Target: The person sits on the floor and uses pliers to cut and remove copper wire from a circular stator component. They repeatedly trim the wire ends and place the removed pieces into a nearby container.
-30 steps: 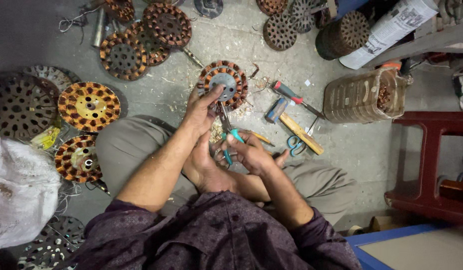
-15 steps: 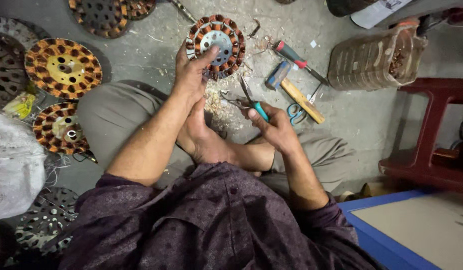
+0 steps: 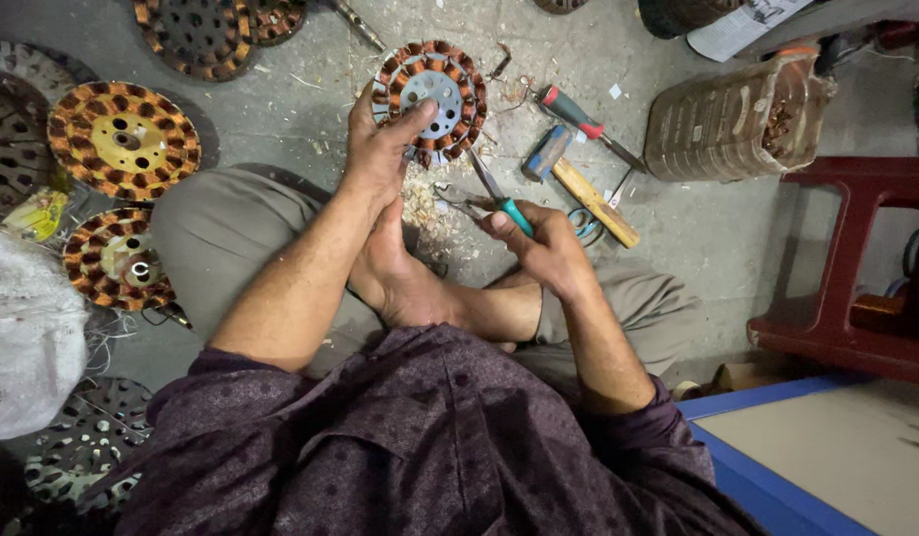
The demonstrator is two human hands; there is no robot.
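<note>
1. left hand [image 3: 380, 149] is closed over the near rim of a round copper-wound fan stator [image 3: 431, 97], thumb laid across its grey metal centre; the stator lies flat on the concrete floor [image 3: 281, 89] just past the person's bare foot [image 3: 405, 278].
2. right hand [image 3: 544, 243] is wrapped tight around the teal handles of a pair of pliers [image 3: 489, 189], whose metal nose points toward the stator and ends just short of it.
3. pale wood-like shavings [image 3: 420, 203] lie heaped on the floor between the foot and the stator.
4. right of the stator lie a red-handled screwdriver [image 3: 573, 111] and a hammer with a wooden handle [image 3: 588, 194], near each other.
5. beyond them a clear plastic jar [image 3: 727, 119] lies on its side beside a red plastic stool [image 3: 856, 268].
6. more wound stators [image 3: 122, 139] are spread on the floor at the left, next to a white sack [image 3: 27, 337].
</note>
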